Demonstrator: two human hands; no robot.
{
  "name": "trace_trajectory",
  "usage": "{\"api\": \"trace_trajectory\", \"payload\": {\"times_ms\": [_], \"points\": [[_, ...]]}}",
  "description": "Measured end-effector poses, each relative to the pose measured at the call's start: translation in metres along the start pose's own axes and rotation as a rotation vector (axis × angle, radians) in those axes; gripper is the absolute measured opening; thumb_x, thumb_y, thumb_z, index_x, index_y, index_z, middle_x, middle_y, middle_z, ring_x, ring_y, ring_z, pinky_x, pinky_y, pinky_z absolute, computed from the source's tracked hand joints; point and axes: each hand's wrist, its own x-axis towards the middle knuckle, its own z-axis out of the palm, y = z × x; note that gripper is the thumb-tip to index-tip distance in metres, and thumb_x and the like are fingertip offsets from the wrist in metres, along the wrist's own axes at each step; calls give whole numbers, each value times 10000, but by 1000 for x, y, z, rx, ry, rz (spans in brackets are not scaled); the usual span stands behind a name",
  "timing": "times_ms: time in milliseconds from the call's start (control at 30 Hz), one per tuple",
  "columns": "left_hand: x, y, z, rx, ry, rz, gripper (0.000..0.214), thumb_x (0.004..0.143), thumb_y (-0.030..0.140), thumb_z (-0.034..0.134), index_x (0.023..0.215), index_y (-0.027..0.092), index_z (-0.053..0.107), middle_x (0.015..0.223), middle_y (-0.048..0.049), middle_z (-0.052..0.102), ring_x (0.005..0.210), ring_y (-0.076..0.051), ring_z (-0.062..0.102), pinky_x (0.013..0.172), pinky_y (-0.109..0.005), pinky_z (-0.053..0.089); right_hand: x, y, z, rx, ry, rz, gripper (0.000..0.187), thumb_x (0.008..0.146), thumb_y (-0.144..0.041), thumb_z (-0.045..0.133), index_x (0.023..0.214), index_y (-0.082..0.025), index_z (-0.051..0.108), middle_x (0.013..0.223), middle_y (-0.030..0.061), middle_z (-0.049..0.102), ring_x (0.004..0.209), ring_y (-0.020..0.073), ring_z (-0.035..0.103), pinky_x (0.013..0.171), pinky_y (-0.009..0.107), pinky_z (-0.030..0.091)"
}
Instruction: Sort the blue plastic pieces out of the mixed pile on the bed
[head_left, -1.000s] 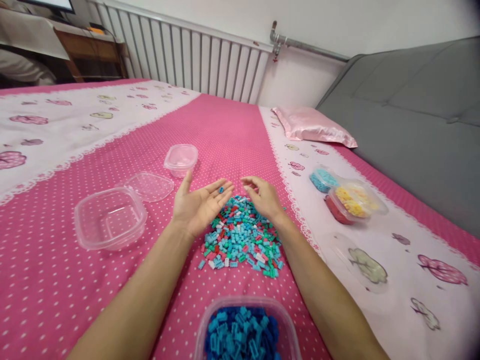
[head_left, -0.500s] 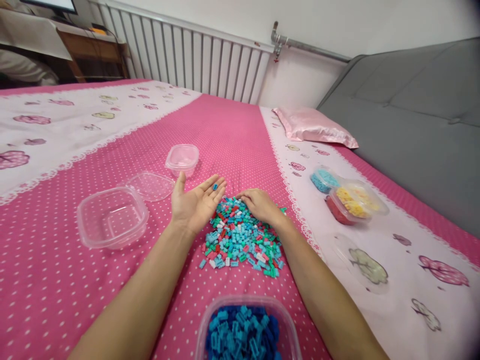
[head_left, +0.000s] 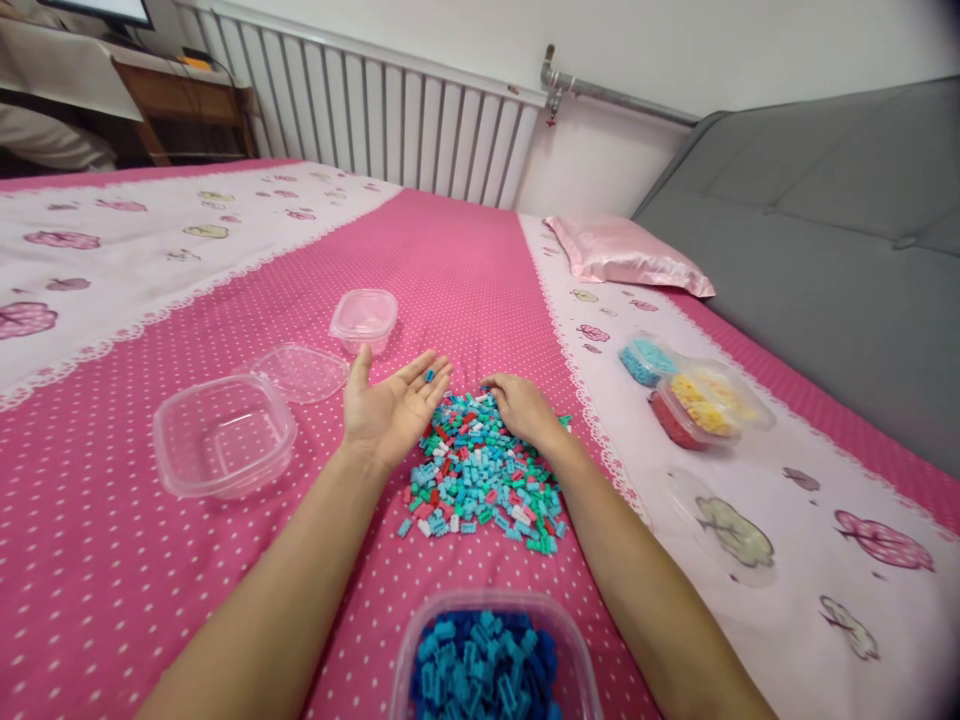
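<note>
Palm up, my left hand lies open with fingers stretched out, and a small blue toy brick rests on them. My right hand reaches over the far edge of a pile of small mixed bricks in light blue, green, red, pink and white. Its thumb and fingers are pinched together at the pile, and what is between them is too small to make out. Nearest to me stands a clear plastic tub filled with blue bricks.
Left of the pile are a clear tub, a clear lid and a smaller clear container. On the right stand containers of light blue, yellow and red bricks. A pink pillow lies farther back.
My right hand has shifted slightly right along the far edge of the pile, its fingers now closer together. My left hand and the brick on it stay nearly still.
</note>
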Motion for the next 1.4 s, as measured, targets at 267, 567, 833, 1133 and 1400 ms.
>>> {"api": "trace_trajectory", "payload": {"times_ms": [267,567,833,1133,1400], "points": [[1,0,-1,3,7,5,737,846,588,367,1251,-21,459,1114,-236,592,1078,-291,597,860,-341,547,1,3,2,7,29,25,266,916,-103,430,1072,-128,644,1100,102,666,1052,223,597,947,324,425],[0,-1,0,-7,2,-2,734,852,573,364,1273,-24,430,1060,-233,603,1028,-268,621,829,-316,554,5,3,-4,318,238,8,266,871,-88,437,1023,-159,643,1049,83,683,1010,207,623,926,368,468],[-1,-5,-2,-9,-81,-85,741,865,580,341,1258,-42,431,990,-216,612,943,-257,643,859,-325,538,-10,-38,-22,561,157,-369,322,889,-181,429,1170,-190,586,1177,73,629,1107,186,570,978,380,440],[-1,-1,1,-32,30,-29,716,861,581,333,1234,-15,466,1029,-231,601,987,-274,626,815,-326,553,-2,-19,1,379,152,-260,355,908,-195,444,1252,-154,524,1214,124,597,1108,206,563,973,386,438],[-1,0,2,-33,90,49,636,853,570,363,1142,37,553,981,-193,620,988,-259,623,781,-318,561,-4,-16,15,100,-63,-333,344,907,-86,409,1206,-136,573,1201,111,608,1132,199,528,1019,356,372]]}}
